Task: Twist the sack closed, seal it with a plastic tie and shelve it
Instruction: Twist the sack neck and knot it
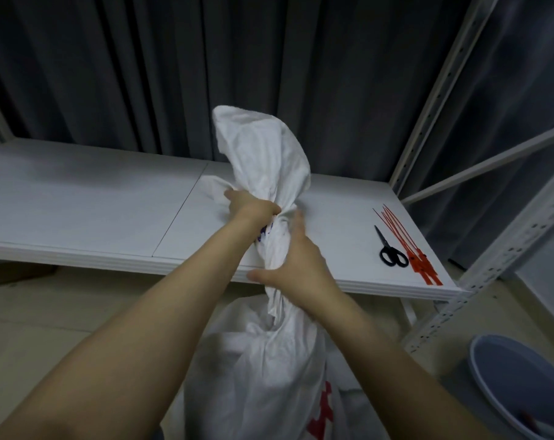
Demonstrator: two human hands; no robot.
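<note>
A white woven sack (263,369) with red print stands on the floor in front of the shelf. Its neck is gathered and twisted into a rope, and the loose top flares upward above the shelf. My left hand (253,208) grips the neck high up, just under the flared top. My right hand (298,265) is wrapped around the twisted neck lower down, at the level of the shelf's front edge. A bundle of red plastic ties (409,249) lies on the right end of the white shelf (94,201), apart from both hands.
Black-handled scissors (390,252) lie beside the ties. Grey perforated uprights (491,271) of the rack stand at the right. A blue-grey bucket (520,385) sits on the floor at lower right. A dark curtain hangs behind the shelf.
</note>
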